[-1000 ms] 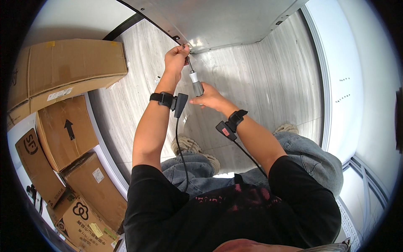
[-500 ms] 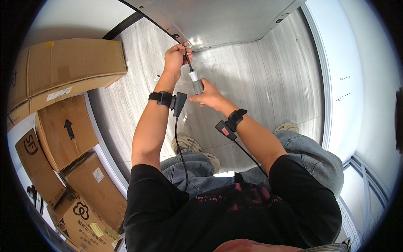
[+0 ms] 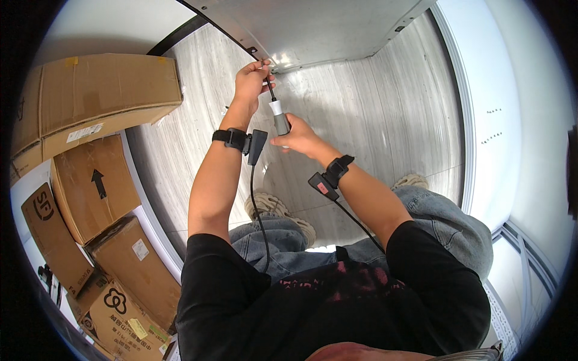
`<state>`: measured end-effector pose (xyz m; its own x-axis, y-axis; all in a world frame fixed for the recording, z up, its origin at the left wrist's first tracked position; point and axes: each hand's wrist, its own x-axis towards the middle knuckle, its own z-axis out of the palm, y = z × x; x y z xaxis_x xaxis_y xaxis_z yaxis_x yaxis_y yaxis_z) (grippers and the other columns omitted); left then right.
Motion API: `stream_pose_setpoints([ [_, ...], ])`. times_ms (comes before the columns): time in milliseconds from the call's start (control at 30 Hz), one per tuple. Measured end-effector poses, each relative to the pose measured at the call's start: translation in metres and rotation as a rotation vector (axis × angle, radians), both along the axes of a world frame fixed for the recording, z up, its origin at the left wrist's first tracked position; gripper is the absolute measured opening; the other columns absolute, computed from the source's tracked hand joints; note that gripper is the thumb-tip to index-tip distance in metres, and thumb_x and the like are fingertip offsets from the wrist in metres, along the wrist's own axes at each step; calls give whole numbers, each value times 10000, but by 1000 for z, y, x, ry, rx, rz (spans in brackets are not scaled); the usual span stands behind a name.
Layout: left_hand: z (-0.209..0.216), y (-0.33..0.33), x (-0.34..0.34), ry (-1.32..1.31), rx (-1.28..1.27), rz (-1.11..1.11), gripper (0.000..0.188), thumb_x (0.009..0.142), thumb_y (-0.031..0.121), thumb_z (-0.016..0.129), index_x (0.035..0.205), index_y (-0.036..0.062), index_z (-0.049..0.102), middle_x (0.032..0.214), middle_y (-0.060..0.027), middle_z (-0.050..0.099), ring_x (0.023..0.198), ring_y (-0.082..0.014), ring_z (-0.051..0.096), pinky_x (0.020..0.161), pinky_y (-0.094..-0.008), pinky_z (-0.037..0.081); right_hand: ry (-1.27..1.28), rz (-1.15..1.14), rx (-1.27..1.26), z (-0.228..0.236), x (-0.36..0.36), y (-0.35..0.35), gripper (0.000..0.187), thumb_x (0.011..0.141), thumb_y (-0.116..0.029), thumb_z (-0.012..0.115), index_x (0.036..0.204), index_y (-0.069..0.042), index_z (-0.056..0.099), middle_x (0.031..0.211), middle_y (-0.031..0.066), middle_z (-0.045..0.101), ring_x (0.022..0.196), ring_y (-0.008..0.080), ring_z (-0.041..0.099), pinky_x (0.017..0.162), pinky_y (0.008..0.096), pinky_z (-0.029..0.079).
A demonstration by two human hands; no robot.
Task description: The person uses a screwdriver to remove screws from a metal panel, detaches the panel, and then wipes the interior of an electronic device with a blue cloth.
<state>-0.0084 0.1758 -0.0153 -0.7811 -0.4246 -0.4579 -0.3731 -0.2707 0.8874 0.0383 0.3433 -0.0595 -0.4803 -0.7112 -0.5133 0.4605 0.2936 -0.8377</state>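
A screwdriver [image 3: 281, 123] with a grey and white handle and a dark shaft points away from me, up to the near left edge of a grey metal panel [image 3: 325, 36]. Its handle is gripped by my right hand [image 3: 299, 137], fingers wrapped round it. My left hand [image 3: 253, 81] is at the panel's edge, thumb and fingers closed about the front end of the shaft. Those fingers hide the screwdriver's tip, so any screw there cannot be seen.
Cardboard boxes [image 3: 108, 90] are stacked along the left side. Pale wood-look floor [image 3: 373, 114] lies under the panel and my feet. A white wall [image 3: 487, 114] rises at the right. Black wrist straps with cables [image 3: 257, 204] run back along both arms.
The screwdriver's handle has turned a little and shifted slightly left, and the right hand's fingers have moved on it. My left hand stays at the panel edge, almost unmoved.
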Motion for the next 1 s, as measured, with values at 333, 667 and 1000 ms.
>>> stream_pose_setpoints([
  [333,-9,-3,-1,15,-34,-31,209,932,62,481,1074,57,635,858,-10,641,753,-110,617,704,-256,466,-216,-75,-173,-10,-6,9,507,794,-12,651,1240,-44,413,1051,85,552,945,194,588,745,400,561],
  [667,-1,1,-1,-8,-14,3,187,959,211,541,1015,74,656,822,-5,662,721,-92,602,687,-246,435,148,5,134,13,-1,0,544,746,-161,768,1128,5,418,901,79,550,757,179,589,606,349,559],
  [1000,-3,-1,-1,-20,-5,19,222,978,242,501,1000,88,659,794,-9,672,695,-96,597,682,-260,435,13,-30,-34,-15,1,-1,567,752,-70,756,1193,-1,408,1016,94,564,936,201,599,669,360,575],
])
